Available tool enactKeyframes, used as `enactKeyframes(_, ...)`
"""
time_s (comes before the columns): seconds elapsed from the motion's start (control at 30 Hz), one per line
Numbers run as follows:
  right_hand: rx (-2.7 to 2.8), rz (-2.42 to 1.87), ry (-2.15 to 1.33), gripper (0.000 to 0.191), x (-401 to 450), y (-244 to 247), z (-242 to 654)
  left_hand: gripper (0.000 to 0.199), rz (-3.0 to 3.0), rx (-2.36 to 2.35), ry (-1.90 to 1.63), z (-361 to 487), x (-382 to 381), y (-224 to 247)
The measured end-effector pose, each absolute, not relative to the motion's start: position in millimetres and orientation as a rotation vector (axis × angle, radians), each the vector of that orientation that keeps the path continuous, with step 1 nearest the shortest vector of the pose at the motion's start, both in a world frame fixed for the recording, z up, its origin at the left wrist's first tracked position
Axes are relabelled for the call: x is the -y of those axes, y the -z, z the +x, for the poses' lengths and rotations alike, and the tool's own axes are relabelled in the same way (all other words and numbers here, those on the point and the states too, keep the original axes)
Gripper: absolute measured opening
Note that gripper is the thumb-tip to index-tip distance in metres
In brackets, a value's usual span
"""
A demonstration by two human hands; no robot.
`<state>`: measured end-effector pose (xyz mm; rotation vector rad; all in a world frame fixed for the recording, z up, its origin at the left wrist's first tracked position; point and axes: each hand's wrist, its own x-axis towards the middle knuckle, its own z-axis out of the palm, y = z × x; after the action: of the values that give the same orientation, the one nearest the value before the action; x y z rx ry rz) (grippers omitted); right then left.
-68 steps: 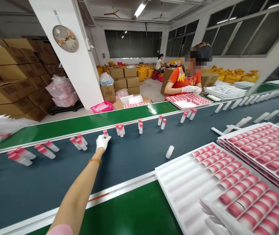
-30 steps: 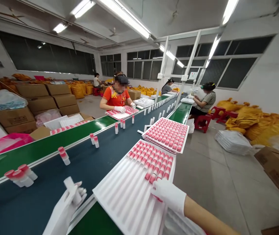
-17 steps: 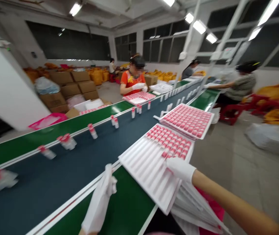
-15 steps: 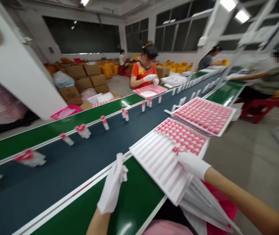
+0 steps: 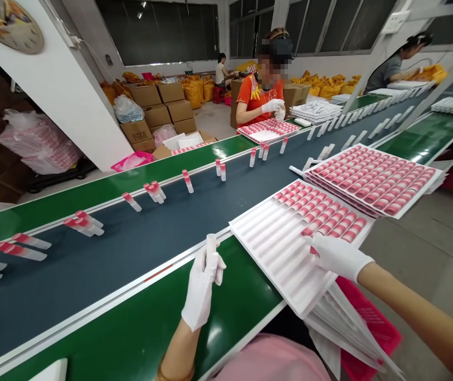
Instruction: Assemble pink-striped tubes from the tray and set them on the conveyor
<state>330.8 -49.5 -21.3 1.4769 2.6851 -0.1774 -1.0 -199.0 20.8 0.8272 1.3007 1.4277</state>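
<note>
Left hand [image 5: 200, 286] | now above green strip [image 5: 139, 328] (white tube [image 5: 211, 248] upright) | earlier above belt

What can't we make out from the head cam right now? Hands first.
- Head view: lower end of the white tube in the left hand, hidden by the gloved fingers.
- Head view: whether the right hand holds anything; its glove covers the tube row ends on the white moulded tray.
- Head view: wall clock, cut off by the top edge.
- Head view: carton markings, too small.

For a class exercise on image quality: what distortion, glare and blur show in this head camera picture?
Head view: wide-angle distortion bends the dark conveyor belt and leans the white pillar; glare patches shine on the green bench; no strong motion blur.
</note>
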Motion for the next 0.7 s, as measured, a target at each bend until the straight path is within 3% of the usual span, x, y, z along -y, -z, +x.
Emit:
enactKeyframes(0.2,-2.714,1.788,0.735,0.007,69.9,16.7,290.8,0.042,0.831,-1.366,-1.351,4.0,197.2,-17.2)
enactKeyframes(0.4,-2.737,1.779,1.624,0.036,88.7,-21.5,247.7,0.039,0.893,-1.395,-1.297,11.4,194.7,-10.8)
enactKeyframes(0.57,-2.566,1.681,2.378,0.034,110.0,-52.7,218.7,0.037,1.021,-1.368,-1.222,18.7,197.2,-13.4)
enactKeyframes(0.63,-2.742,1.694,2.269,0.028,120.0,-64.6,207.2,0.036,1.070,-1.381,-1.209,19.3,197.9,-12.6)
enactKeyframes(0.7,-3.086,1.591,1.829,0.022,129.2,-76.4,195.9,0.034,1.110,-1.370,-1.231,18.1,198.4,-9.2)
